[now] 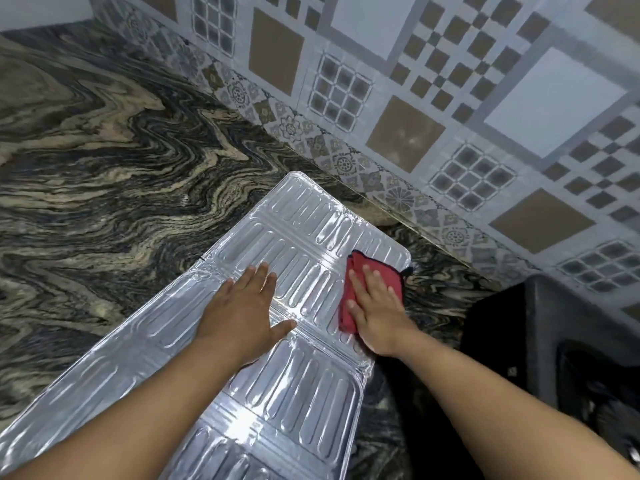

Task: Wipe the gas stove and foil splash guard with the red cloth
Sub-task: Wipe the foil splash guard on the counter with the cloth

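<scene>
On the swirled dark granite counter [104, 161], below a patterned tile wall [450, 81], the foil splash guard [304, 375] lies flat and unfolded, its ribbed panels running from the near left corner of the view up toward the wall; it is the biggest thing the task concerns that shows here, and the step in hand looks to be the wiping of it, not of the stove; a dark object [554, 341] at the right edge may be part of the gas stove, but I cannot tell; next in size, the left hand [246, 306] lies flat on a middle panel, fingers straight and spread, thumb out to the side, holding nothing and apparently pinning the thin sheet down; the right hand [377, 306] likewise lies flat with straight fingers, pressing the folded red cloth [360, 268] onto the far right panel, near that panel's rounded corner; the cloth shows above and to the left of the fingers, its dark-edged corner just reaching the foil's rim; judging from this, the next move calls for sliding the cloth along the ribs with light, even pressure while the other palm holds the sheet, since foil this thin would likely crease or skate across the stone; the near panels and the stove look yet to be done.
</scene>
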